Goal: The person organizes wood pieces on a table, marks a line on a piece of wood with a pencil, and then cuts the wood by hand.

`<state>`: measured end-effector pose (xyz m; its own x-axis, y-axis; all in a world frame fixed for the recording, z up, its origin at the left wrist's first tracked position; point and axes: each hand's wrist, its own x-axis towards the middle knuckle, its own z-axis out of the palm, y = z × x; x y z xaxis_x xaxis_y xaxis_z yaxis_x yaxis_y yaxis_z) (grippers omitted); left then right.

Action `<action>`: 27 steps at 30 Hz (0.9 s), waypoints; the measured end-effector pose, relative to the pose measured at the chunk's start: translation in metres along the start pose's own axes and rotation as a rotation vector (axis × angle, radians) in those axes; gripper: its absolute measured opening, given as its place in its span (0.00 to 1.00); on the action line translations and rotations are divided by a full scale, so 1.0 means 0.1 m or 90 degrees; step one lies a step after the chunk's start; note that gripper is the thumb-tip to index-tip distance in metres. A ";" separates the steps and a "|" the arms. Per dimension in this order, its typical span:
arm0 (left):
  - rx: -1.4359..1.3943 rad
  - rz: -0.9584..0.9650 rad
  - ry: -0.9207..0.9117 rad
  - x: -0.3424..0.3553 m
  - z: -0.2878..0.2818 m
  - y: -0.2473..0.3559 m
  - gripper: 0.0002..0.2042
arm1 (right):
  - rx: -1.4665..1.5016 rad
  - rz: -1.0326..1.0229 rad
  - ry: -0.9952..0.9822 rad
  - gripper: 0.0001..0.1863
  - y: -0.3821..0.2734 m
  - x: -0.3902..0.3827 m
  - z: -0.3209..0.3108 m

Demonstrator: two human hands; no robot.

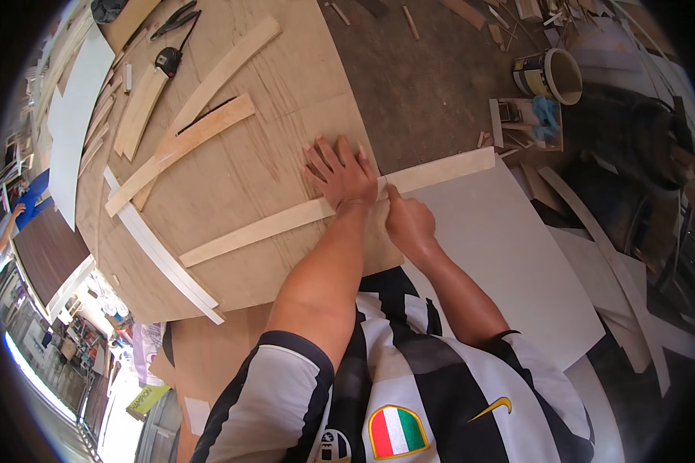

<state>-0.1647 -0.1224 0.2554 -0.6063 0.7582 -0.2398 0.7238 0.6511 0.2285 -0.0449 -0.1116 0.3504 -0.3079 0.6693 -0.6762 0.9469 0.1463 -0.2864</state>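
A long pale wooden strip (262,231) lies across the plywood sheet (286,162) and runs on to the right over a light grey board (502,247). My left hand (344,176) rests flat with fingers spread, its palm at the strip and its fingers reaching over the plywood beyond. Just to the right, my right hand (411,222) is curled closed, thumb and forefinger at the strip's near edge by the plywood's right edge. Whatever it may grip is hidden.
On the plywood lie crossed wooden strips (216,123) with a dark thin stick, a tape measure (167,60), pliers (176,19) and a white strip (158,239). To the right stand a bucket (560,76) and a wooden box (506,127). Another person's arm (11,224) shows far left.
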 end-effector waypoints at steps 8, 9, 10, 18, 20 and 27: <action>0.008 0.008 -0.010 -0.02 0.00 0.03 0.28 | 0.002 0.009 0.010 0.31 -0.04 0.04 0.02; 0.008 0.007 -0.008 -0.01 0.00 0.01 0.28 | -0.012 0.010 -0.030 0.30 -0.09 -0.11 -0.12; 0.018 0.006 -0.010 0.00 0.01 -0.02 0.28 | -0.026 0.010 -0.070 0.29 -0.12 -0.18 -0.20; 0.017 -0.005 -0.022 -0.01 0.01 -0.01 0.28 | -0.038 0.023 -0.053 0.32 -0.08 -0.22 -0.08; 0.015 0.009 -0.001 -0.03 0.04 -0.02 0.27 | -0.053 0.034 -0.083 0.32 -0.07 -0.25 -0.10; 0.028 0.006 -0.001 -0.03 0.01 0.00 0.28 | -0.029 0.037 -0.051 0.33 -0.07 -0.21 -0.12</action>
<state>-0.1626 -0.1241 0.2551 -0.5992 0.7642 -0.2387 0.7433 0.6418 0.1887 -0.0439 -0.1183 0.3748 -0.2576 0.6173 -0.7433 0.9659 0.1434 -0.2156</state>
